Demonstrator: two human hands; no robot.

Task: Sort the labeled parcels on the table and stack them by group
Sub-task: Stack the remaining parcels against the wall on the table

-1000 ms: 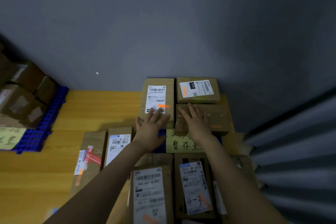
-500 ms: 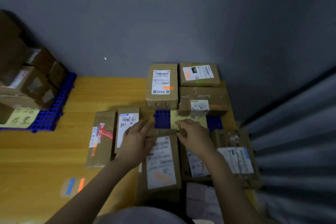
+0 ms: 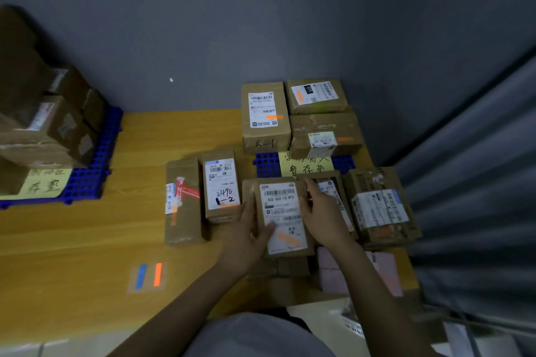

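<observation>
A brown parcel with a white label and an orange mark (image 3: 282,211) lies near the table's right front. My left hand (image 3: 251,233) grips its left edge, thumb on the label. My right hand (image 3: 320,211) grips its right edge. Behind it, three parcels sit on a blue mat (image 3: 265,164) with a yellow note (image 3: 304,166): a tall one marked 6-1 (image 3: 264,116), one at the back right (image 3: 317,95) and one in front of that (image 3: 326,135). Two parcels lie to the left, one with red tape (image 3: 182,200) and one with handwriting (image 3: 222,187).
A stack of brown boxes (image 3: 43,116) stands on a second blue mat (image 3: 87,180) at the far left. More parcels (image 3: 380,206) lie at the right, by a grey curtain (image 3: 478,182). Blue and orange tape strips (image 3: 149,275) mark the yellow table (image 3: 72,240).
Both hands drew back from the parcels on the far mat and took hold of the nearer labelled parcel by its two sides. The camera view shifted back and down.
</observation>
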